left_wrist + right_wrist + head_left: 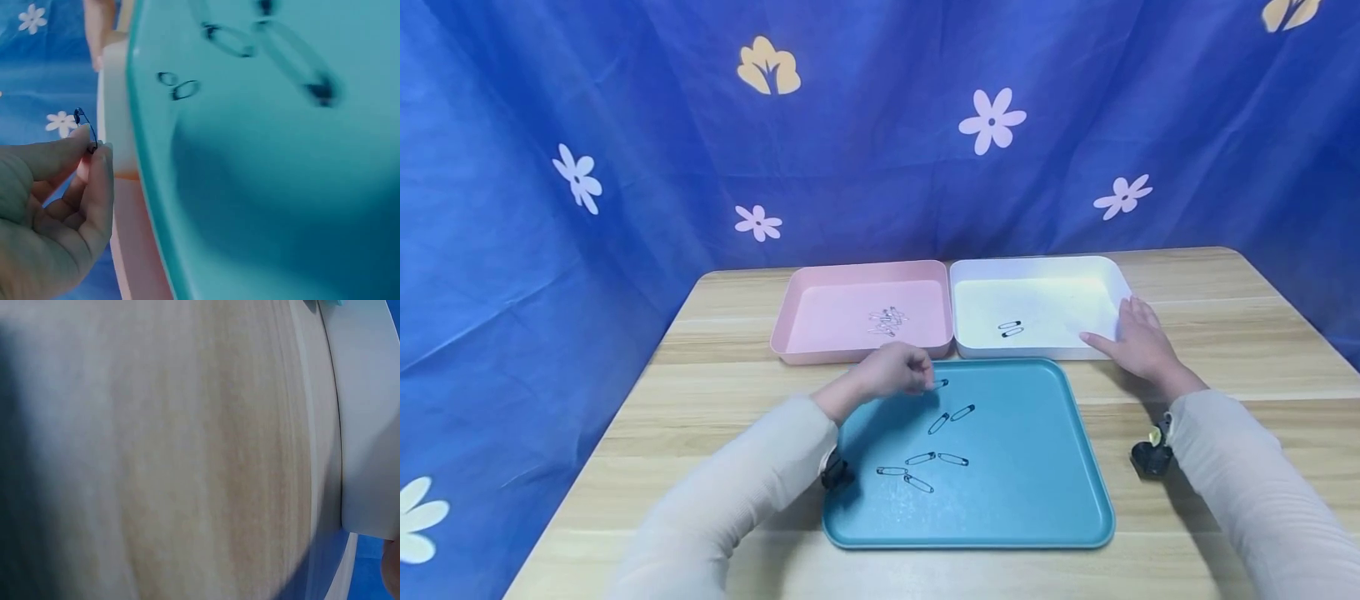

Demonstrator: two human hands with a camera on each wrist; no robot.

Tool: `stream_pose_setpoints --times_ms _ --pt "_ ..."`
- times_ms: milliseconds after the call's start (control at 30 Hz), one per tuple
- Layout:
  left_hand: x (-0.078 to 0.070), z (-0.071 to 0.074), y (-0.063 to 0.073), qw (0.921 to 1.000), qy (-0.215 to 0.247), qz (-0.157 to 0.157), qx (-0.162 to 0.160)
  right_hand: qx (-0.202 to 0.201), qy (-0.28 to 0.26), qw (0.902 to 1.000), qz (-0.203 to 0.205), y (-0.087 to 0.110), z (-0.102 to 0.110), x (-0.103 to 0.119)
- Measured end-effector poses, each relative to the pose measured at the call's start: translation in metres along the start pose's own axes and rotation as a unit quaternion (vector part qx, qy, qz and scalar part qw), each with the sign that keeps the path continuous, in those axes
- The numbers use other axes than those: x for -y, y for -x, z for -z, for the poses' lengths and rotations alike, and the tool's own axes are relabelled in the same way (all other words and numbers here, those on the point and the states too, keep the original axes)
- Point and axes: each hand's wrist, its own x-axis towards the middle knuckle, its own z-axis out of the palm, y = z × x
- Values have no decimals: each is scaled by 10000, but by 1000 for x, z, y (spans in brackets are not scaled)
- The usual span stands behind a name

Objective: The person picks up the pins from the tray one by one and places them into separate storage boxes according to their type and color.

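Observation:
My left hand (895, 371) pinches a black safety pin (87, 131) between thumb and fingertips, above the far left part of the teal tray (1022, 500). Several more black safety pins lie scattered on that tray, among them one pin (952, 459) near its middle. My right hand (1141, 340) rests at the front right corner of the white tray (1037, 265), thumb along the front rim and fingers on the right side. Two black safety pins (1011, 332) lie inside the white tray. In the right wrist view only a bit of finger (391, 569) shows by the tray's corner.
To the left of the white tray stands a pink tray (820, 317) with a small heap of silvery safety pins (889, 318). Both sit behind the teal tray on the wooden table (700, 433). A blue flowered cloth (865, 150) hangs behind the table.

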Motion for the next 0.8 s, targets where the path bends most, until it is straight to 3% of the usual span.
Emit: stream_pose_setpoints --times_ms 433,800 --pt "-21 -3 -55 9909 1258 224 -413 -65 -17 10000 2 0 0 -1" --pt "-28 -20 -94 9891 1052 168 -1017 -1 26 10000 -30 -1 -1 -3"
